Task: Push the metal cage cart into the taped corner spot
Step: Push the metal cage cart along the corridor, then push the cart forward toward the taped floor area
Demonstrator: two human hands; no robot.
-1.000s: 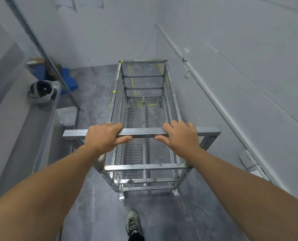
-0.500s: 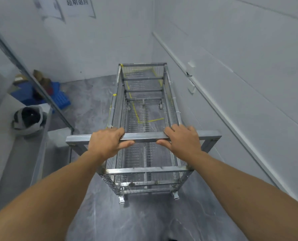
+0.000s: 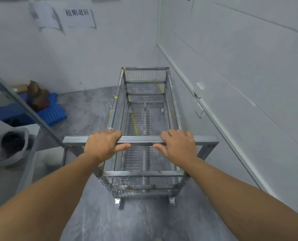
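Note:
A long metal cage cart with wire-mesh sides stands on the grey floor, lengthwise along the right wall, its far end close to the back wall. Its wide square-tube handle bar runs across the near end. My left hand and my right hand both grip this bar near its middle, fingers over the top, thumbs underneath. Yellow tape lines on the floor show through the mesh bottom, and more yellow tape shows near the far end.
The right wall runs close beside the cart, with a small white fitting on it. A blue plastic pallet with brown items lies in the left back corner. A grey ledge holding a helmet and a slanted metal bar stand left.
The cart has rolled forward toward the back wall with both hands still on the bar. The yellow tape now lies further under the cart, and the wall signs have come into view.

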